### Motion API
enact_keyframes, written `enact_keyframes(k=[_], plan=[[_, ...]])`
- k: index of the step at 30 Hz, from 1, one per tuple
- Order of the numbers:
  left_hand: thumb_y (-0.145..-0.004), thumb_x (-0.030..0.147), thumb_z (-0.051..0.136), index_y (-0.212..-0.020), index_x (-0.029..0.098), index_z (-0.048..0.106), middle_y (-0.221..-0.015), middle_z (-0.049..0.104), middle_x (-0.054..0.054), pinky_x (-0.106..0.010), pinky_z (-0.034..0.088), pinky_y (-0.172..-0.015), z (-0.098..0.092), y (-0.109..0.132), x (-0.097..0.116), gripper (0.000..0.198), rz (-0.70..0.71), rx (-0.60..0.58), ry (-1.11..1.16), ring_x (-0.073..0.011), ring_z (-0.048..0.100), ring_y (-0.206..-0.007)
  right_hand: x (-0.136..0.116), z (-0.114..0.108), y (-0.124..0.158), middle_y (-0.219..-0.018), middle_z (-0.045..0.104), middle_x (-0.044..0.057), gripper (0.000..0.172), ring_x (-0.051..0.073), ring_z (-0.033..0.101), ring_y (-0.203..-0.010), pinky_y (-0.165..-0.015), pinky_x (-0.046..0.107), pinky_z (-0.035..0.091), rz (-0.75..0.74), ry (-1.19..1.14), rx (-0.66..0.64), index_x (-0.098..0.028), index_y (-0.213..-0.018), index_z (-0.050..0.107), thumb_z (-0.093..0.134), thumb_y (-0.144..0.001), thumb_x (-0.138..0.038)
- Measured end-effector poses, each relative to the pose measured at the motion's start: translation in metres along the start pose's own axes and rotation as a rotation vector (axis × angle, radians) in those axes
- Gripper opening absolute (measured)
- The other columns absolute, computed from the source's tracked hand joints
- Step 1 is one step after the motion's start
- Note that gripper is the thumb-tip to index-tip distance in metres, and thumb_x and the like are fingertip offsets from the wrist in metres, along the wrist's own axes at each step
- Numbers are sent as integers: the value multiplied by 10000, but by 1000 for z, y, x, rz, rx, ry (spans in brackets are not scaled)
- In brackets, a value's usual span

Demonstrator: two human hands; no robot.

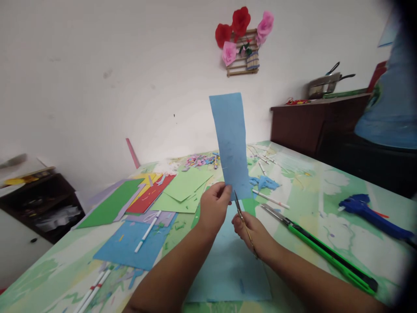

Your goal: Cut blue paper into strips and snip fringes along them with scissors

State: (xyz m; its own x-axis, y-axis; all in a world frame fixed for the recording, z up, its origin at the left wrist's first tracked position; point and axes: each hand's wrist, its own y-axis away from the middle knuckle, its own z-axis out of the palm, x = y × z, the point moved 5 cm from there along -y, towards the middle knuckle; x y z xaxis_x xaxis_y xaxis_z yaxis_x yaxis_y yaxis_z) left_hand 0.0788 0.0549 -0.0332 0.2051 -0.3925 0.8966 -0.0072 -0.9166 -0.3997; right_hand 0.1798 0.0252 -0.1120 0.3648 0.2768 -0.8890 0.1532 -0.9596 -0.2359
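My left hand (213,206) pinches the lower left edge of a long strip of blue paper (230,139), which stands upright above the table. In my right hand (256,234) is a pair of scissors (241,213) with gold-coloured handles. Their blades point up at the strip's bottom edge, close to my left fingertips; whether they touch the paper I cannot tell. Beneath both hands a larger light blue sheet (228,278) lies flat. To the right of my right hand rests a green utility knife (325,252).
A blue glue gun (374,217) lies at the right. Coloured sheets (114,204) spread over the left side, with a white marker (148,231) on a blue sheet (125,243). Paper scraps (200,161) pile near the wall. A dark cabinet (302,126) stands behind the table's right edge.
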Motion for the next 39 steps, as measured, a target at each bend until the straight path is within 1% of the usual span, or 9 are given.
enact_keyframes(k=[7,14,20,25,31,35,39], plan=[[-733,301,497,-653,156,564,-532,521,36,-192,415,-517,3,3,4,178,-22,-44,-15,-81,512,-488,8,6,0,-629,449,3,491,127,435,-572,-521,259,359,-5,-18,-5,-180,-711,415,207,-796,-617],[-730,309,501,-618,154,532,-513,489,43,-188,403,-496,6,1,1,194,-62,-75,31,-75,498,-463,4,5,1,-601,467,4,476,125,446,-539,-499,257,359,-10,-18,-18,-187,-691,399,211,-798,-611],[-725,318,506,-597,154,514,-490,460,53,-189,394,-490,7,0,-2,209,-69,-75,40,-70,487,-448,2,5,2,-550,463,-4,428,131,463,-517,-484,256,361,38,4,-33,-192,-661,403,252,-799,-568],[-719,334,517,-621,149,535,-494,473,50,-195,389,-484,7,-1,-7,210,-81,-76,92,-72,485,-447,4,7,0,-530,458,-13,339,120,449,-485,-458,245,347,75,-18,-37,-195,-653,392,315,-797,-492],[-706,352,539,-654,146,545,-521,495,45,-203,393,-485,9,-1,-11,213,-108,-65,179,-74,487,-449,6,7,-3,-521,455,-25,259,100,434,-448,-428,226,324,80,-34,-13,-198,-647,384,368,-798,-408],[-696,343,551,-641,144,542,-518,491,47,-196,390,-480,9,-1,-11,206,-132,-45,211,-67,475,-448,6,8,-3,-474,433,-47,238,93,428,-409,-408,216,317,131,-50,-24,-199,-653,387,394,-793,-391],[-698,334,549,-601,146,529,-487,477,53,-192,381,-485,7,0,-9,213,-108,-37,190,-66,477,-450,0,5,-2,-424,440,-50,238,99,437,-395,-414,217,316,124,6,-25,-201,-629,381,393,-793,-373]])
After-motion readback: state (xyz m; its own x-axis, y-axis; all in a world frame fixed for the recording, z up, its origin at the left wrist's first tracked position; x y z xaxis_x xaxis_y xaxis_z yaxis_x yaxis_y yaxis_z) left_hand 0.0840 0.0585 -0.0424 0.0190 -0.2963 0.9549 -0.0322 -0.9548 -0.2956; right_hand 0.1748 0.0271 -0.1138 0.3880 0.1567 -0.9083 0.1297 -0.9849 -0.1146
